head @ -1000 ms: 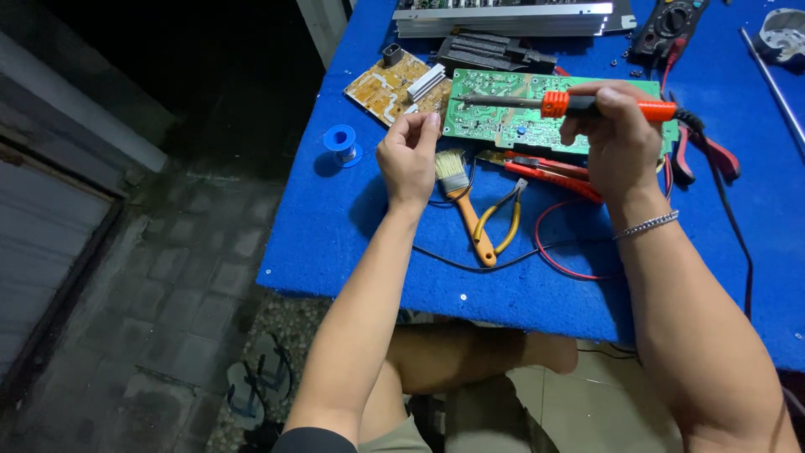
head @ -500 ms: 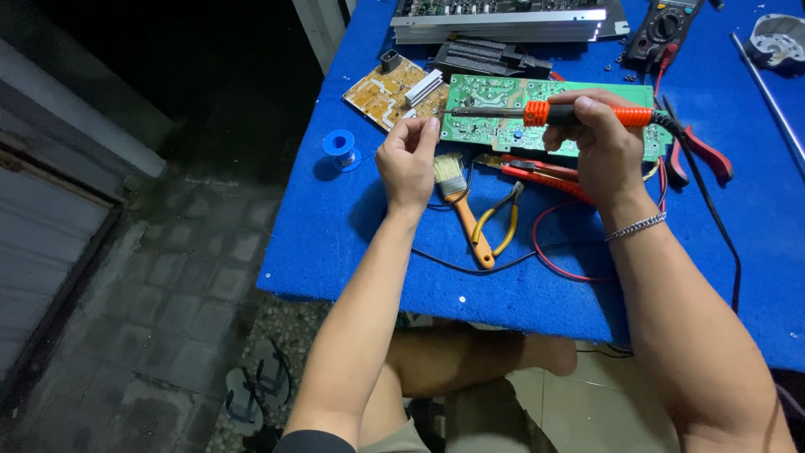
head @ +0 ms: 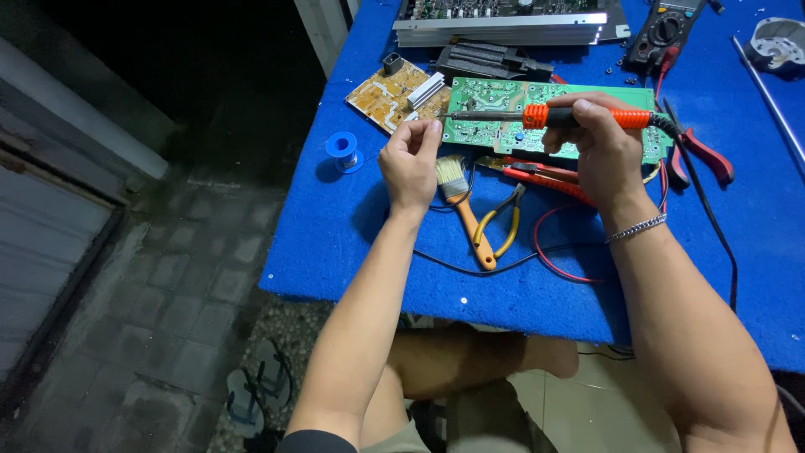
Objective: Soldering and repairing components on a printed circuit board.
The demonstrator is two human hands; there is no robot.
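The soldering iron (head: 579,117) has an orange handle with a black middle grip and a thin metal tip, and it lies level above the green circuit board (head: 503,126) on the blue tabletop (head: 352,218), tip pointing left. The right hand (head: 599,147) is wrapped closed around the handle. The left hand (head: 409,164) hovers just left of the board's edge with fingertips pinched narrowly together; whether it holds anything cannot be told, and a paintbrush (head: 461,201) lies just beside it.
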